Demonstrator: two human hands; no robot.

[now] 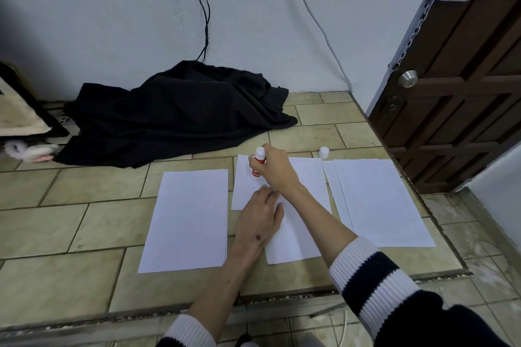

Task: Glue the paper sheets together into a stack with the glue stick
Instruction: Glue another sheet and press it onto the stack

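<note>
My right hand [275,167] clamps the uncapped glue stick [258,162] on the middle sheet [298,222], my flat left hand [260,220] steadies it; side sheets [187,220] look unstacked.

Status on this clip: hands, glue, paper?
Right hand gripping glue stick on middle sheet. Left hand flat, pinning it. Cap off. Nothing blocking.
</note>
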